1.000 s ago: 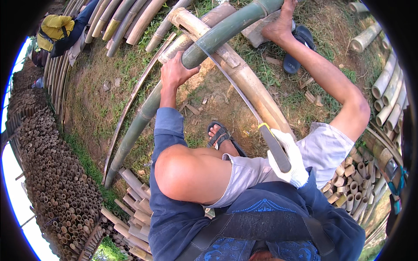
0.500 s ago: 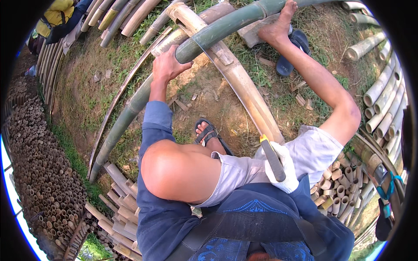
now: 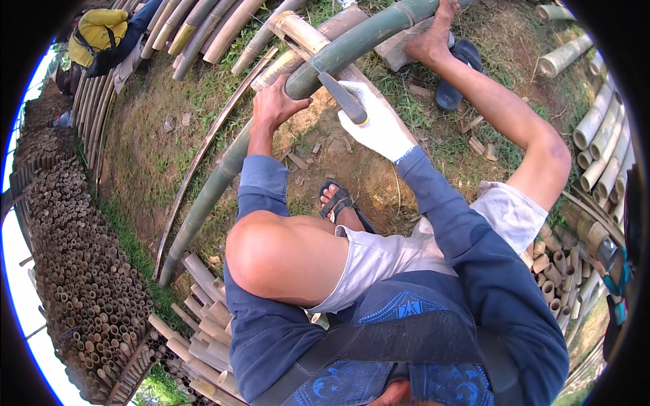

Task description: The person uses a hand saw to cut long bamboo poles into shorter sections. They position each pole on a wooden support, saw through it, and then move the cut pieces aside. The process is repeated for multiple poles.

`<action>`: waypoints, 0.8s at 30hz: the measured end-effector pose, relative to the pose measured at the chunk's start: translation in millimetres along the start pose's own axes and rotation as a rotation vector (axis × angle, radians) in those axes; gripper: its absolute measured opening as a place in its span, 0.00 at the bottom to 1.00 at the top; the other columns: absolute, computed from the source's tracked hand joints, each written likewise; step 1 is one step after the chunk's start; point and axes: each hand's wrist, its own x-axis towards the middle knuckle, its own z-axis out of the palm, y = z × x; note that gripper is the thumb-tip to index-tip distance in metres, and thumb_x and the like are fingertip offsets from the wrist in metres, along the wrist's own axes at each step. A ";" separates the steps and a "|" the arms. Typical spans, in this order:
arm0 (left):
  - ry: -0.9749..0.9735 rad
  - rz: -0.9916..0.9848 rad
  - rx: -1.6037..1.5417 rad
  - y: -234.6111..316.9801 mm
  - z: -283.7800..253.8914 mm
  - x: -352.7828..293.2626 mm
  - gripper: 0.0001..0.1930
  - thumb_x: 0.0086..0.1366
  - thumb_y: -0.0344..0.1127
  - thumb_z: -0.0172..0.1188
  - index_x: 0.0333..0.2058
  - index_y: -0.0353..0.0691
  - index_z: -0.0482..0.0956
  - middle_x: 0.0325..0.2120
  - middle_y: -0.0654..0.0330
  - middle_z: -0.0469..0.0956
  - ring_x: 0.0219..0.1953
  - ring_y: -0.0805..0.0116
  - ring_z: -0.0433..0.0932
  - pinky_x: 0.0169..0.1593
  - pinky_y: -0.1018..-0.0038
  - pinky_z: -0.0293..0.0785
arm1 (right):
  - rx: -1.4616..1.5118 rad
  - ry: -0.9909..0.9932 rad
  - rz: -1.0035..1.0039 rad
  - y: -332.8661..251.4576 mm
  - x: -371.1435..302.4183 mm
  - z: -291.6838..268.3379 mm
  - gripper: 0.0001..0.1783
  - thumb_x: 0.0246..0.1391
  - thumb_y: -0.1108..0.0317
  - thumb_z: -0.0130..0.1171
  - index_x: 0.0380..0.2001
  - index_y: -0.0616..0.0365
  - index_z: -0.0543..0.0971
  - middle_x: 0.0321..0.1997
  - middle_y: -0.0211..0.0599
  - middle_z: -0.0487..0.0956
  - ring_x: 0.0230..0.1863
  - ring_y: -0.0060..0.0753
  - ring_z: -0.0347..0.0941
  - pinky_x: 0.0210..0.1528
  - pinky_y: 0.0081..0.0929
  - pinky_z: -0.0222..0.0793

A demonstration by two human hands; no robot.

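A long green bamboo pole (image 3: 223,176) runs slanting from the lower left to the top middle. My bare left hand (image 3: 277,105) grips it from the near side. Just to the right, my right hand (image 3: 376,125), in a white glove, holds a dark-handled cutting tool (image 3: 340,97) with a yellow band, whose far end lies against the pole. My bare foot (image 3: 433,40) presses on the pole farther up. My other foot (image 3: 338,199), in a sandal, stands on the dirt below the hands.
Pale split bamboo (image 3: 298,30) lies under the pole. A loose sandal (image 3: 460,74) rests by the raised foot. Stacks of cut bamboo tubes fill the left side (image 3: 74,271) and the right edge (image 3: 596,135). A person in yellow (image 3: 101,37) crouches at the top left.
My right hand has swung the tool up from beside my hip to the pole, close to my left hand. The left hand has kept its grip on the pole.
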 end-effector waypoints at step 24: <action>0.045 0.082 -0.091 -33.9 14.0 3.2 0.50 0.50 0.67 0.76 0.69 0.45 0.79 0.46 0.40 0.90 0.49 0.41 0.90 0.59 0.51 0.83 | -0.112 -0.054 0.196 -70.1 -103.6 -43.6 0.34 0.60 0.75 0.72 0.70 0.58 0.75 0.61 0.44 0.83 0.56 0.38 0.85 0.58 0.31 0.80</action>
